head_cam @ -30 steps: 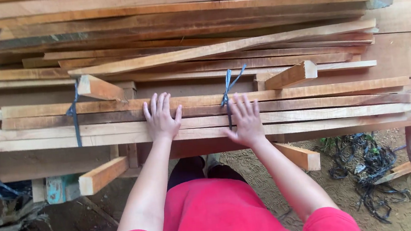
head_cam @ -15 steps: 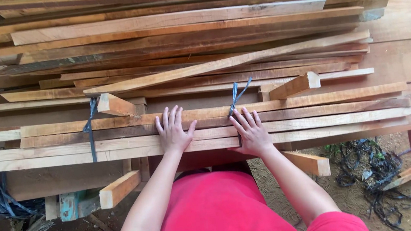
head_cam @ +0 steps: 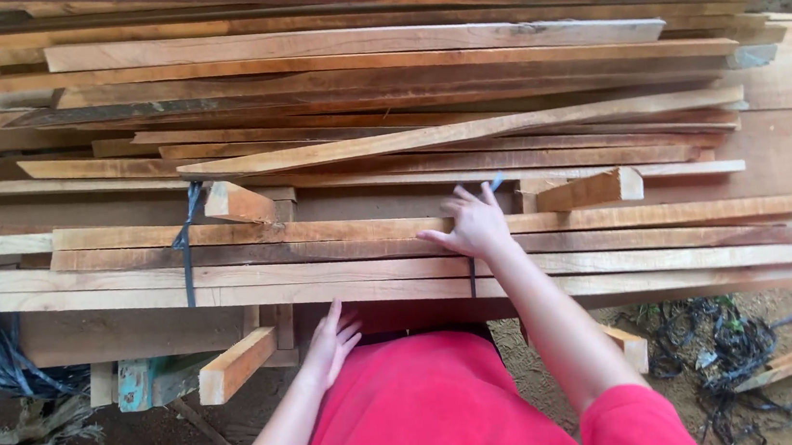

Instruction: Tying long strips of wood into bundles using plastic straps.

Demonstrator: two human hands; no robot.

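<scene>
Your right hand (head_cam: 476, 224) lies on top of the bundle of long pale wooden slats (head_cam: 612, 250) that runs across the middle of the view. The fingers are loosely curled at the knot of the dark blue plastic strap (head_cam: 472, 278) that binds the bundle; whether they pinch the knot or only touch it, you cannot tell, as the hand covers it. A short tail of that strap pokes out at the one o'clock side of the hand, and its band runs down the bundle's near face at six o'clock from the wrist.

Your left hand (head_cam: 332, 343) hangs below the bundle's near edge, at about seven o'clock from the right hand and well apart from it. Its fingers are spread, pointing up toward the underside of the slats, and hold nothing.

A second dark blue plastic strap (head_cam: 188, 252) wraps the same bundle off at nine o'clock from the right hand. Just beside it, a short square wooden block (head_cam: 237, 202) lies tilted on the slats, and another short wooden block (head_cam: 587, 191) sits at three o'clock from the right hand, near the fingers. Beyond the bundle, at twelve o'clock, a tall loose stack of reddish-brown planks (head_cam: 352, 72) fills the upper view. At five o'clock, a tangle of black straps (head_cam: 728, 355) lies on the sandy ground.
</scene>
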